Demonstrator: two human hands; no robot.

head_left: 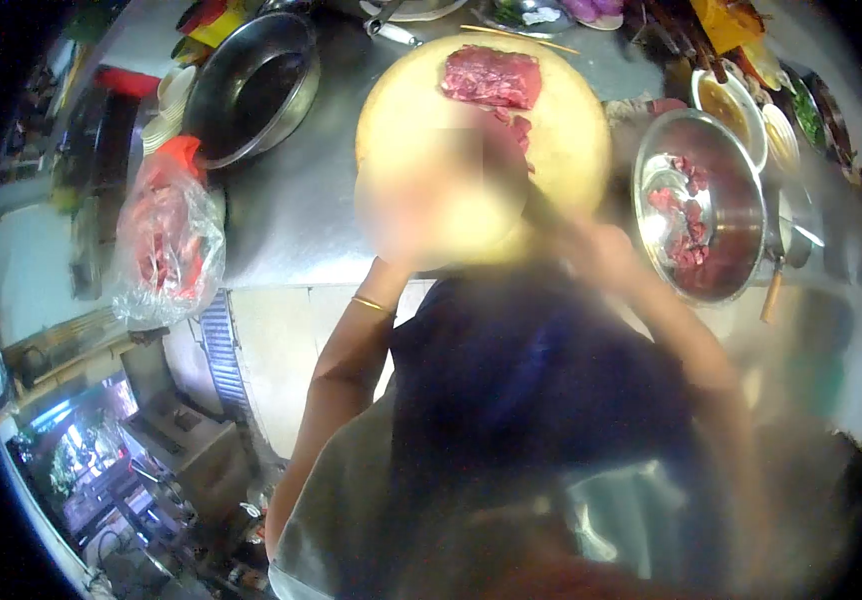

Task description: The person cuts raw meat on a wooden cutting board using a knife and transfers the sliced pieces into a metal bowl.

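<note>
A round yellow cutting board [386, 110] lies on the metal counter before me. A large slab of raw red meat [492, 77] rests near its far edge, with smaller cut pieces of meat [517, 130] just below. My left hand [401, 225] is over the board's near left part; a blur hides its fingers. My right hand [588, 243], at the near right edge, is closed around what appears to be a knife [543, 208], its dark blade pointing in over the board. Blur covers where blade and meat meet.
To the right stands a steel bowl [699, 205] with meat pieces, a wooden-handled tool [773, 290] beside it. A dark metal basin [256, 90] and a plastic bag of red meat [169, 235] are at left. A thin stick [521, 38] lies behind the board.
</note>
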